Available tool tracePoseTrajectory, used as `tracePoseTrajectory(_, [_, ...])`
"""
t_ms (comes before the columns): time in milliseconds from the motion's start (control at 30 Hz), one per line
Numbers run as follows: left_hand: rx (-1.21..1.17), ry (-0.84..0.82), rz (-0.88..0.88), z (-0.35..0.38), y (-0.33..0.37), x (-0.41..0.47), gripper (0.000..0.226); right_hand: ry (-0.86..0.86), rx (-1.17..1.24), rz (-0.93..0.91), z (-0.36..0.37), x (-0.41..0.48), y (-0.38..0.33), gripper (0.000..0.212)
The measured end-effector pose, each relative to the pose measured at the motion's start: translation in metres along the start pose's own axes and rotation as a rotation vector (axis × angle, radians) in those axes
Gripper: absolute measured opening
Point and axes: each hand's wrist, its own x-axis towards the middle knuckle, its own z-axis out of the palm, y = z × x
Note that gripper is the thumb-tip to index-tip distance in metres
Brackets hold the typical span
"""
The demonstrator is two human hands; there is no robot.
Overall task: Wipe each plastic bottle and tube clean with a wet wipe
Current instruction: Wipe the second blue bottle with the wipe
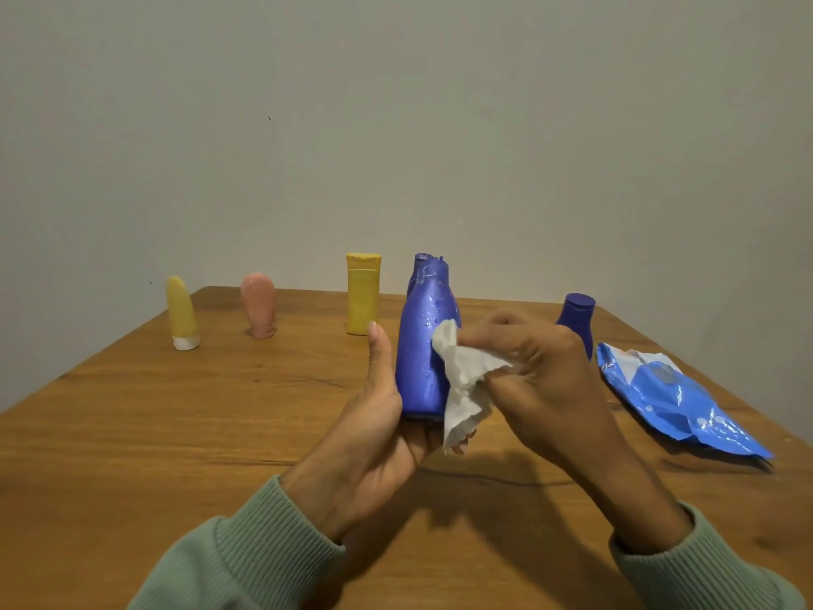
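- Left hand (378,416) grips the blue bottle (424,345) upright above the surface (176,411).
- Right hand (541,367) pinches a white wipe (462,380) against the bottle's 3 o'clock side.
- Wipe pack (673,398) lies at 3 o'clock.

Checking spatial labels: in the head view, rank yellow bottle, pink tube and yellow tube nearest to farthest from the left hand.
1. yellow bottle, just behind the left hand.
2. pink tube, farther left.
3. yellow tube, far left.
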Motion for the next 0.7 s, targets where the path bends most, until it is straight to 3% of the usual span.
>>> tracePoseTrajectory(67, [-0.019,0.037,0.005,-0.003,0.0,0.004,0.095,-0.163,0.091,-0.004,-0.003,0.002,-0.001,0.029])
tracePoseTrajectory(133, [-0.04,0.019,-0.011,-0.005,-0.001,0.006,0.096,-0.217,0.119,0.003,-0.003,0.002,0.003,0.03])
tracePoseTrajectory(300, [-0.056,-0.13,-0.074,0.001,0.0,-0.002,0.084,0.036,0.163,0.077,-0.003,0.006,0.015,0.033])
tracePoseTrajectory(433, [-0.139,-0.107,-0.044,0.001,0.005,-0.002,0.077,-0.206,0.141,0.041,-0.008,0.006,0.007,0.031])
tracePoseTrajectory(500, [-0.142,-0.1,-0.051,0.002,0.006,-0.003,0.078,-0.248,0.127,0.009,-0.01,0.006,0.006,0.03])
tracePoseTrajectory(633, [-0.058,-0.159,-0.026,0.004,0.003,-0.006,0.08,0.003,0.095,0.052,-0.007,0.006,0.011,0.033])
tracePoseTrajectory(700, [-0.017,-0.166,-0.004,0.004,0.002,-0.007,0.082,0.048,0.09,0.043,-0.006,0.006,0.011,0.036])
